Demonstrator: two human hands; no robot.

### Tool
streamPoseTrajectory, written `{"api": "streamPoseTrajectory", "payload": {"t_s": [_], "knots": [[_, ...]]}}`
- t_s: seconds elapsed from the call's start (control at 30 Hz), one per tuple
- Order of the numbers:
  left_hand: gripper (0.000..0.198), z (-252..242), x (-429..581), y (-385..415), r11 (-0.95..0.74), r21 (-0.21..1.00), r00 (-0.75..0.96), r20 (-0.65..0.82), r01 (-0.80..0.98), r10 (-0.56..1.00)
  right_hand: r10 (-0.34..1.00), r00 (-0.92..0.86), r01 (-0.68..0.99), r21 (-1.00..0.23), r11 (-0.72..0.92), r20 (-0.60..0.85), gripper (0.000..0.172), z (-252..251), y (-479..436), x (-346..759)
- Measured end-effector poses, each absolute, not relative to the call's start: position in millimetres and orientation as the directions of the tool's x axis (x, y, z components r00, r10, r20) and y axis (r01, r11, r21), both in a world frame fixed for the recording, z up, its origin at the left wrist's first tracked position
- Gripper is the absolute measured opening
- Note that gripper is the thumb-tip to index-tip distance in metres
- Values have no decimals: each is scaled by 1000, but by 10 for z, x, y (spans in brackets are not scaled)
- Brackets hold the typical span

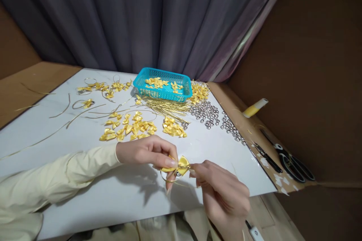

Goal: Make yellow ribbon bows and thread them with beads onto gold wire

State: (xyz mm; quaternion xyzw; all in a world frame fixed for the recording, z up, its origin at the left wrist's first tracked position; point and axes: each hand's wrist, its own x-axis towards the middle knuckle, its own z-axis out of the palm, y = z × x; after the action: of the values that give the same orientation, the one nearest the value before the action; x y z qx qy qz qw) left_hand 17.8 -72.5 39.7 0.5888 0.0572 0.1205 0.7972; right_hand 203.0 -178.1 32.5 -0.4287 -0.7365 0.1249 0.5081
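Near the front of the white board, my left hand (pixel 152 152) pinches a yellow ribbon bow (pixel 183 162) between thumb and fingers. A small silver bell (pixel 178 174) hangs just under the bow. From the bow a thin gold cord (pixel 166 179) loops down below my left fingers. My right hand (pixel 223 190) is closed in a pinch at the bow's right side, on what looks like the gold cord's end. Just beyond my hands lie loose yellow bows (pixel 135 126) and a smaller pile of bows (pixel 174 127).
A blue basket (pixel 162 96) holding yellow bows stands at the back. Gold cords (pixel 166 107) and silver bells (pixel 207 113) lie before it. Finished-looking bows with loops (pixel 98 86) are at the back left. Scissors (pixel 291 162), tweezers (pixel 267 156) and a glue stick (pixel 255 108) lie right.
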Motion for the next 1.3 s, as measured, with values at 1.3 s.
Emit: {"api": "streamPoseTrajectory", "payload": {"t_s": [1.3], "knots": [[20,332,197,-726,415,894,943,23,-168,333,746,-18,611,-583,535,666,18,364,-1832,1941]]}}
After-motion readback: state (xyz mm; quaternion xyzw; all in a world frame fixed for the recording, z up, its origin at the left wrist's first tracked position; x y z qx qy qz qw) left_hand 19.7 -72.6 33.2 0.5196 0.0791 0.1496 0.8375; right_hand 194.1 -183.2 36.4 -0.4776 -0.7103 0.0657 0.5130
